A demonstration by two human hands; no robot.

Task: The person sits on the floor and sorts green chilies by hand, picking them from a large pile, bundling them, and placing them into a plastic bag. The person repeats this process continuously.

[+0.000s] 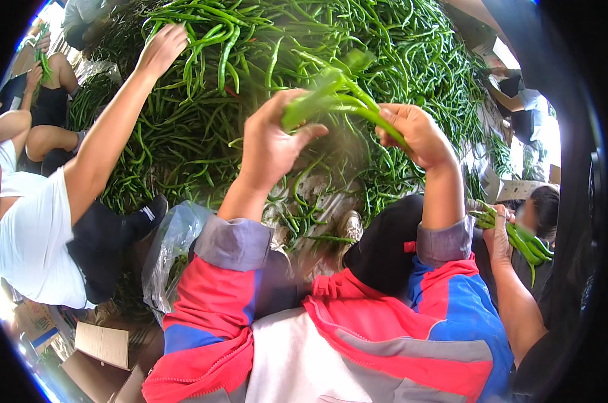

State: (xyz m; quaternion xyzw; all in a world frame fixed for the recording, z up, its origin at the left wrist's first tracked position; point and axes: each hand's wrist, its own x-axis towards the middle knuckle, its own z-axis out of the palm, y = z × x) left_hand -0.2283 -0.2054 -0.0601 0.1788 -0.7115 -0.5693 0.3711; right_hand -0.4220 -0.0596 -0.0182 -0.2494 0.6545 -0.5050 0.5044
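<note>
Long green chili peppers lie in a large pile (193,131) in front of me. My left hand (278,133) is raised over the pile, palm turned inward, with a blurred bunch of green peppers (311,103) between its thumb and fingers. Across from it, my right hand (417,131) pinches long green peppers (367,108) between thumb and fingers; their far ends reach towards the bunch at my left hand. Motion blur hides where the two lots meet. Some loose peppers (304,221) lie on the ground sheet near my shoes.
At left, a person in a white shirt (32,226) reaches an arm (115,121) into the pile. Another person's hand (500,234) at right holds peppers. A clear plastic bag (175,247) stands by my left leg, an open cardboard box (102,347) at lower left. More people sit around the pile.
</note>
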